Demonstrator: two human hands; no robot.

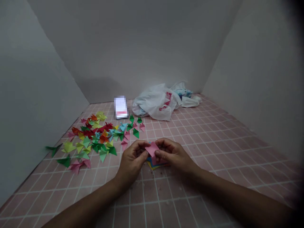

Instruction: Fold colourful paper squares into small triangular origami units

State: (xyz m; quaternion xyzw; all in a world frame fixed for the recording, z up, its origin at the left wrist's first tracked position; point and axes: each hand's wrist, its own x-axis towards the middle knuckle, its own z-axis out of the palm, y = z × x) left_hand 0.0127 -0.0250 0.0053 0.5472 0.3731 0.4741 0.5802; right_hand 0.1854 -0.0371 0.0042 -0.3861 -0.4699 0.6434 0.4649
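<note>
Pale walls stand around a pink surface gridded with white lines. Near its middle, the left hand pinches the left side of a small pink paper between thumb and fingers; the right hand pinches its right side. Coloured sheets show just below it. Red print on the white bag is too blurred to read; the phone screen is pixelated.

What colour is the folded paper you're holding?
The folded paper is pink, clearest in the head view.
</note>
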